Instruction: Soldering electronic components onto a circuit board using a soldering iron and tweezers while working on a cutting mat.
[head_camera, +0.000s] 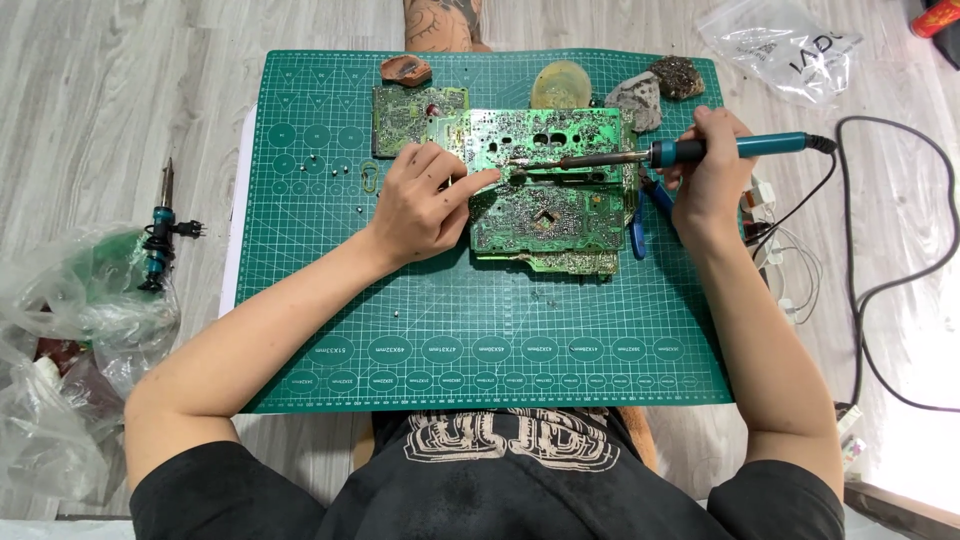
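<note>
**Circuit board pinned flat while the hot tip meets the solder side**

Circuit board (545, 190), large and green, lies solder side up near the far middle of the green cutting mat (330, 320), which covers the pale wooden floor and seems to shield it from heat and stray solder. The left hand (425, 205) rests on the board's left edge, fingers (470, 185) curled, with the forefinger stretched toward the joint, apparently pressing the board so it does not shift. The right hand (710, 170) is closed around the blue handle of a soldering iron (690, 152), held nearly level so its tip reaches leftward to a point near the board's centre, just beside the left forefinger. Its cable (880, 280) trails off to the right, away from the work. A smaller board (410, 115) sits touching the big one's far left corner. A spare iron (160, 235) lies well apart on the left, beside crumpled plastic bags (60, 340). Blue-handled pliers (640, 225) lie by the board's right edge, within reach.
</note>
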